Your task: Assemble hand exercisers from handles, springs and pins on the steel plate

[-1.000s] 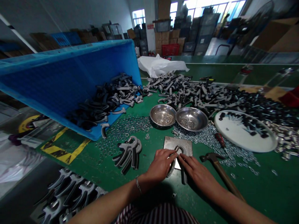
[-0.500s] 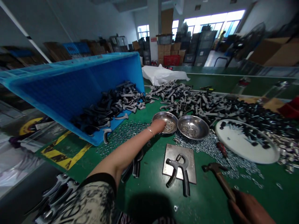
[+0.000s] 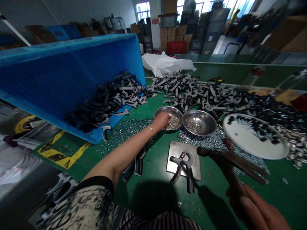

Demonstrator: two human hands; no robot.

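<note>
My left hand (image 3: 162, 120) reaches into the left metal bowl (image 3: 177, 111), its fingers closed among small shiny parts (image 3: 174, 122); what they pinch, if anything, is hidden. My right hand (image 3: 256, 207) is wrapped round the handle of a claw hammer (image 3: 227, 163), held up over the table at the right. Between my hands, a hand grip strengthener (image 3: 189, 167) with dark padded handles and a small spring lies on a square metal plate (image 3: 173, 164). Beside the left bowl stands a second metal bowl (image 3: 208, 123) with small pins in it.
A blue crate (image 3: 96, 139) on its side spills grey handles (image 3: 129, 95). More handles (image 3: 177, 83) heap at the back. A white oval tray (image 3: 261, 150) holds black-headed bolts. Metal rings (image 3: 129, 131) lie scattered, and a red screwdriver (image 3: 228, 144) is by the tray.
My right hand has lifted the hammer off the table, and its head now hangs near the plate's right edge. My left hand stays in the left bowl. The view has tilted down slightly.
</note>
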